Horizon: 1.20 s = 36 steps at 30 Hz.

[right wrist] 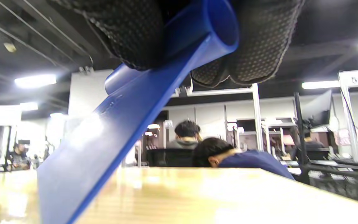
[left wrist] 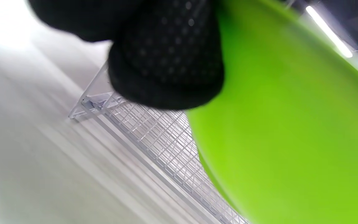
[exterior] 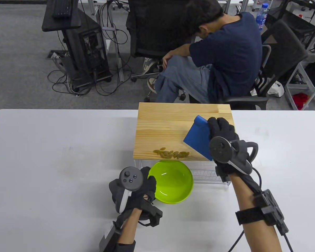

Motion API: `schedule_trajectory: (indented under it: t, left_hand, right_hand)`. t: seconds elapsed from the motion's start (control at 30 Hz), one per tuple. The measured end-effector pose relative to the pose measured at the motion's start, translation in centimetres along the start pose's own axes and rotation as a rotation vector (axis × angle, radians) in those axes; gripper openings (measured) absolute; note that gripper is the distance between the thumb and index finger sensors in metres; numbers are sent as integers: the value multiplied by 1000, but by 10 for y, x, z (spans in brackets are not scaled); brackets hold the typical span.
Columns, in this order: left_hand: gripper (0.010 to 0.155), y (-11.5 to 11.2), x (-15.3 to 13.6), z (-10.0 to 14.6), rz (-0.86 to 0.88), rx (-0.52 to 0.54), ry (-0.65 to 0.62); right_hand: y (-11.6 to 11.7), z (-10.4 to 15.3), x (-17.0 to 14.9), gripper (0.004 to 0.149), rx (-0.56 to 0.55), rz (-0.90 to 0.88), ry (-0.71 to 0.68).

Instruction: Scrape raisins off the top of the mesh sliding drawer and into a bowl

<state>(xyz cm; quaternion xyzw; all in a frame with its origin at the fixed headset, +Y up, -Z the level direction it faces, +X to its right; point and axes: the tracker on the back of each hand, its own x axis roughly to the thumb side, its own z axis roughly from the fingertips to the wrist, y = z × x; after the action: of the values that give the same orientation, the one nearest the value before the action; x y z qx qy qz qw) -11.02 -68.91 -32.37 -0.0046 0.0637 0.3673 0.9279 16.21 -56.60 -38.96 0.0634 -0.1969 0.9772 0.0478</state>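
**Q:** Why was the green bowl [exterior: 171, 182] placed where it was, and how was it held?

**A:** It sat on the white table [exterior: 55, 157] directly below the near edge of the wooden top [exterior: 168, 126] of the mesh sliding drawer [exterior: 210, 174], so that whatever crossed that edge would, by judgement, drop into it. The left hand [exterior: 136, 187] steadied it from the left side. In the left wrist view a gloved fingertip [left wrist: 166, 59] lay against the bowl's outer wall; whether the other fingers curled round the rim could not be told.

**Q:** Where were the raisins?

**A:** The raisins [exterior: 171, 153] lay in a loose row on the wooden top, just inside its near edge and above the bowl's far rim. The row's long axis ran left to right, parallel with that edge.

**Q:** How was the tool held?

**A:** The right hand [exterior: 224, 139] gripped the blue scraper [exterior: 198, 140] by its rolled handle. In the right wrist view the fingers [right wrist: 259, 40] were pressed together and wrapped over that roll, the thumb on the opposite face.

**Q:** Which way did the scraper point?

**A:** The handle lay far and up, while the blade sloped down toward the near left and met the board to the right of the raisins, a little apart from them. That tilt probably suited a sweep left and nearward.
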Motion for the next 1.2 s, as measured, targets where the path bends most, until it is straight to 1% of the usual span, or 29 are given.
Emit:
schedule_trajectory:
  t: [0.07, 0.17, 0.23, 0.37, 0.5, 0.8, 0.97, 1.13, 1.2]
  left_hand:
    - [52, -1, 0, -1, 20, -10, 5]
    - [53, -2, 1, -3, 45, -19, 4]
    - [53, -1, 2, -4, 59, -25, 4]
    - [53, 2, 0, -5, 101, -31, 9]
    - [53, 3, -2, -6, 107, -48, 13]
    - [53, 5, -3, -7, 109, -41, 9]
    - [53, 9, -6, -8, 122, -40, 15]
    - [53, 13, -9, -9, 121, -40, 23]
    - [53, 14, -10, -10, 122, -35, 25]
  right_hand:
    - [7, -8, 6, 56, 68, 42, 15]
    - [9, -9, 9, 57, 69, -19, 13]
    - [10, -7, 10, 57, 89, -37, -3]
    - [12, -2, 10, 57, 93, -90, -8]
    - [11, 5, 12, 56, 101, -109, -28]
    - [5, 18, 21, 56, 78, -96, -99]
    - [2, 24, 25, 56, 73, -115, -165]
    - [2, 29, 31, 56, 107, -129, -233]
    - [1, 30, 33, 56, 99, -133, -250]
